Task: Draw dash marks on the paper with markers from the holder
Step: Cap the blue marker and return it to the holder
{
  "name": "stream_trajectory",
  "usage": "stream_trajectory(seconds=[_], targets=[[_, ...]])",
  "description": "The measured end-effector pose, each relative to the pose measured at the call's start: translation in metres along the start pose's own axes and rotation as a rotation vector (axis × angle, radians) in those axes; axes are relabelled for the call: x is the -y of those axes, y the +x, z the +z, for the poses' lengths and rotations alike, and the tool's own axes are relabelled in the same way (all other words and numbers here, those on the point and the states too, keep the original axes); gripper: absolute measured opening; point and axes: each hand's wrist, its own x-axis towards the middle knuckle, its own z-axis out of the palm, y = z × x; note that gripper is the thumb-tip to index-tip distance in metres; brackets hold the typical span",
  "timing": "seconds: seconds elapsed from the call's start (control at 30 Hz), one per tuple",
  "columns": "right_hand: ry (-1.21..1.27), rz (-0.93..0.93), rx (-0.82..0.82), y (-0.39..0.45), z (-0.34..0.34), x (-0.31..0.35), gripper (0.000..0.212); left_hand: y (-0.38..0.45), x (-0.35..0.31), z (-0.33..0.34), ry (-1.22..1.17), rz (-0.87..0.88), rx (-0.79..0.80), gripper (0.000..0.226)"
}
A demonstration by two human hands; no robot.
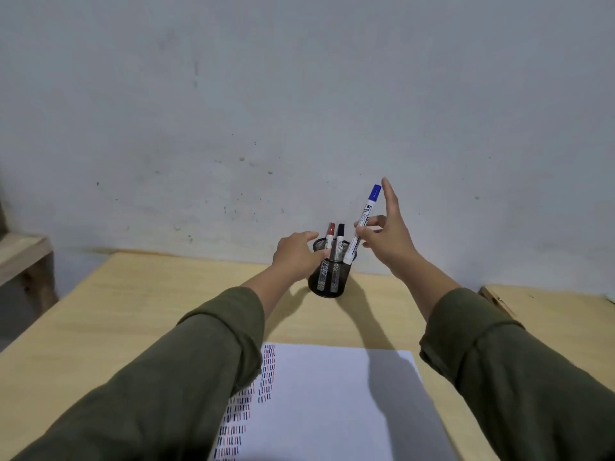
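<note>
Right hand pinches blue-capped marker, lower end over mesh holder; left hand grips holder's side.

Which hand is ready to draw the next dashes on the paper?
Right. The right hand pinches the blue marker above the holder, while the left hand only holds the holder, with no marker.

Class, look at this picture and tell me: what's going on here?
A person works at a table where a paper is partly filled with dashes. The left hand holds the holder, in which a red marker and a black marker stand. The right hand pinches a blue marker, tilted with its cap up and its lower end at the holder's rim. Whether it is coming out or going back isn't clear.
</note>
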Motion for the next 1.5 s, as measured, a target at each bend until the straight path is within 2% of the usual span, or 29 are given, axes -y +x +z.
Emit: stream_trajectory(seconds=[0.23, 0.47, 1.13, 1.4, 1.5], targets=[[-0.141, -0.036, 0.01, 0.034, 0.026, -0.019, 0.086, 0.025, 0.015, 0.012, 0.035, -0.015, 0.024, 0.062], [-0.292, -0.065, 0.043, 0.041, 0.039, -0.037, 0.082, 0.029, 0.023, 0.015, 0.006, 0.042, 0.052, 0.055], [-0.438, -0.131, 0.131, 0.045, 0.048, -0.054, 0.079, 0.037, 0.031, 0.02, -0.099, 0.007, 0.037, 0.056], [-0.561, -0.153, 0.149, 0.053, 0.05, -0.057, 0.056, 0.039, 0.032, 0.022, -0.11, 0.004, 0.029, 0.055], [-0.516, -0.146, 0.121, 0.052, 0.05, -0.054, 0.044, 0.039, 0.032, 0.023, -0.104, 0.003, 0.024, 0.055]])
